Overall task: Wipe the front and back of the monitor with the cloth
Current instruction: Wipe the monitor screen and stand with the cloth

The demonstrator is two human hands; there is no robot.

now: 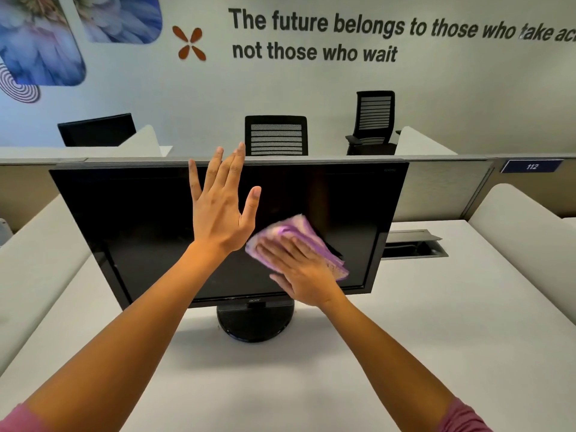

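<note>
head view: the wall lettering (402,34) reads "the future belongs to those who take ac…", cut off at the frame edge, then "not those who wait". an orange four-petal mark (190,43) sits to its left, beside blue flower prints (40,42). a blue plate (531,166) on the partition reads "112". the black monitor (156,219) carries an "acer" logo (254,302) on its lower bezel and stands on a round base (255,322) on the pale grey surface (311,385), screen dark. small print at its top right corner is too small to read.

the right hand (302,275) presses the purple cloth (296,233) flat against the lower right of the screen, fingers straight, grip wide. the left hand (221,210) is raised before the screen's top edge, fingers spread, holding nothing.

a cable hatch (411,244) lies open in the surface to the right. behind the partition stand two mesh-backed chairs (276,135) and another dark monitor (96,129).
</note>
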